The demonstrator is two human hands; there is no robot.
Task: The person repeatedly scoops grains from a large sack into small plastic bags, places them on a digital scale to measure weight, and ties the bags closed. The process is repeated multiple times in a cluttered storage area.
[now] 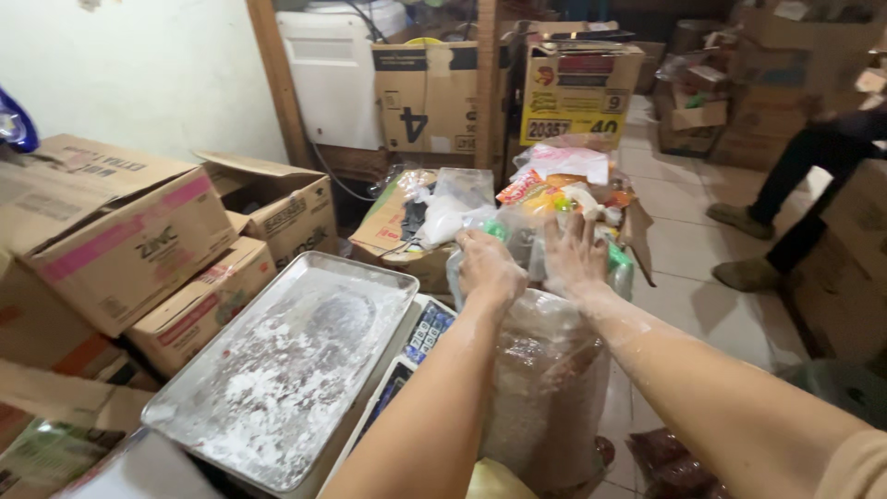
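Observation:
Both my hands reach forward over a large clear plastic sack (540, 388) filled with pale grains, standing upright in front of me. My left hand (488, 263) is closed on the sack's top edge. My right hand (575, 254), dusted with white powder, has its fingers spread and rests against the sack's rim on the far side. To the left sits a metal tray (286, 365) coated with white flour, on top of a weighing scale (416, 346) with a keypad.
Cardboard boxes (120, 231) are stacked at the left. An open box of packaged goods (554, 199) stands just beyond the sack. More boxes (577, 92) line the back. Another person's legs and shoes (767, 231) stand on the tiled floor at right.

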